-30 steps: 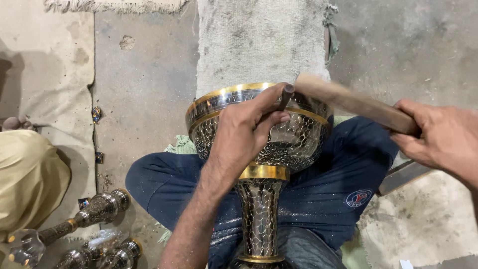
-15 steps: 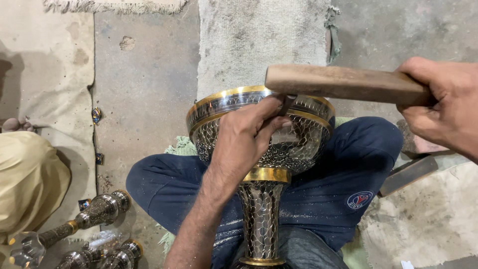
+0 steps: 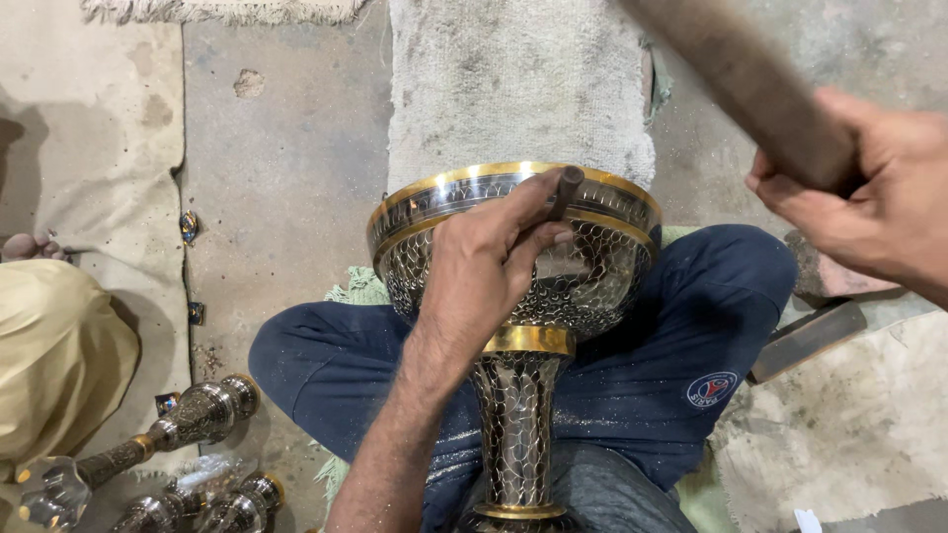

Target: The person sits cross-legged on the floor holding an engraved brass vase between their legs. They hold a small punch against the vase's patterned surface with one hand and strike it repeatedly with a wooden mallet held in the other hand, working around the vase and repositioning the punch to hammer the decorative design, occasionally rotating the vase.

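A large engraved metal goblet (image 3: pixel 602 281) with brass bands lies across my lap on my crossed legs in blue trousers (image 3: pixel 691 336), its bowl pointing away from me. My left hand (image 3: pixel 484 271) rests on the bowl and pinches a short dark metal punch (image 3: pixel 566 188) against the rim. My right hand (image 3: pixel 869 207) is raised at the upper right, gripping a thick wooden mallet handle (image 3: pixel 750 84) that slants up toward the top edge, well above the punch.
A grey cloth pad (image 3: pixel 513 89) lies on the concrete floor beyond the goblet. Several smaller engraved metal pieces (image 3: pixel 188 419) lie at the lower left. Another person's tan-clad leg (image 3: pixel 54 365) is at the left edge. A dark flat bar (image 3: pixel 810 341) lies at the right.
My right hand has lifted the wooden mallet up and away from the punch, from resting on it to high at the upper right. My left hand has stayed on the bowl.
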`<state>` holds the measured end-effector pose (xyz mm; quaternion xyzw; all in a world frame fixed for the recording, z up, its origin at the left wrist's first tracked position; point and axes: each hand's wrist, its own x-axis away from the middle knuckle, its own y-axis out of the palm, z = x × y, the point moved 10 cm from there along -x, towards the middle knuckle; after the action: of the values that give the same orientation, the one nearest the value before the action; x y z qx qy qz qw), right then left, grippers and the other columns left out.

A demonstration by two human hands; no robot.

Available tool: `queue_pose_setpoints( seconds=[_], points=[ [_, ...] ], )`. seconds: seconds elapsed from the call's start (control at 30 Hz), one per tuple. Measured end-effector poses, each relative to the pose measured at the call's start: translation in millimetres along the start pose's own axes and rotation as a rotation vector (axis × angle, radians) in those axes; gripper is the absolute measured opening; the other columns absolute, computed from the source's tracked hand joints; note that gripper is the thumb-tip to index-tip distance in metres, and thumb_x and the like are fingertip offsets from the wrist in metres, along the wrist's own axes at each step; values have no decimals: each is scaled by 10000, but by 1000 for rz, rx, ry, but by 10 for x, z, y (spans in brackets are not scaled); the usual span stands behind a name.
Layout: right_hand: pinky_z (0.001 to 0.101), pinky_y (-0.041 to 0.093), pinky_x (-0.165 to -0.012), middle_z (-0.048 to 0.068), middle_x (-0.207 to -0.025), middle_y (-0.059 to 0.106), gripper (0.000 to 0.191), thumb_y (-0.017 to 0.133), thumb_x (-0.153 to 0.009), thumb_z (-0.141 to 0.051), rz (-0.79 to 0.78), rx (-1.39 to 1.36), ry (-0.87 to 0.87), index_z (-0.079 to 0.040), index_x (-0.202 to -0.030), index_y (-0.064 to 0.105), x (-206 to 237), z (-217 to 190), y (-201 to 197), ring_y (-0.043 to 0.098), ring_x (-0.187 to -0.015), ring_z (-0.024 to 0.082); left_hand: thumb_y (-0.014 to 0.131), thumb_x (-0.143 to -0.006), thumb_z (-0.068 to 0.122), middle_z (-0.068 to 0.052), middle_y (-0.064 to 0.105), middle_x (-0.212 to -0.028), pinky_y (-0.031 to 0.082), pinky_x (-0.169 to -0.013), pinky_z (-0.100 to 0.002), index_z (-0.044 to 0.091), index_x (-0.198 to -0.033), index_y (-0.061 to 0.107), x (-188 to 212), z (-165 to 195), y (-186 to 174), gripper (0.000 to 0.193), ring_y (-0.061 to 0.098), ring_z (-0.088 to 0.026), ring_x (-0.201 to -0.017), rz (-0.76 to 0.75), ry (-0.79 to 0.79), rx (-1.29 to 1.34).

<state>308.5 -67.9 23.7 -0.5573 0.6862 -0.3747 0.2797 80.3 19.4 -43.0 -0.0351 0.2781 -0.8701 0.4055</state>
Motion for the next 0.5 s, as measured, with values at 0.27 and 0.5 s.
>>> queue_pose_setpoints(
  seconds=[0.27,0.5],
  points=[
    [344,537,-586,108,-692,654,221,722,-879,-81,-94,420,151,-89,-1096,687,-26,-54,48,672,-588,209,725,-968,124,-92,799,-1059,687,-811,-341,91,-1282,659,-50,-66,-26,323,802,-196,-951,10,4,-8],
    [375,510,-607,36,-712,688,158,678,-865,-176,-235,649,149,-151,-1020,660,-142,-58,256,688,-598,214,665,-1027,40,-131,781,-1102,715,-778,-260,56,-1345,633,116,50,-68,320,801,-197,-983,209,48,28]
  ],
)
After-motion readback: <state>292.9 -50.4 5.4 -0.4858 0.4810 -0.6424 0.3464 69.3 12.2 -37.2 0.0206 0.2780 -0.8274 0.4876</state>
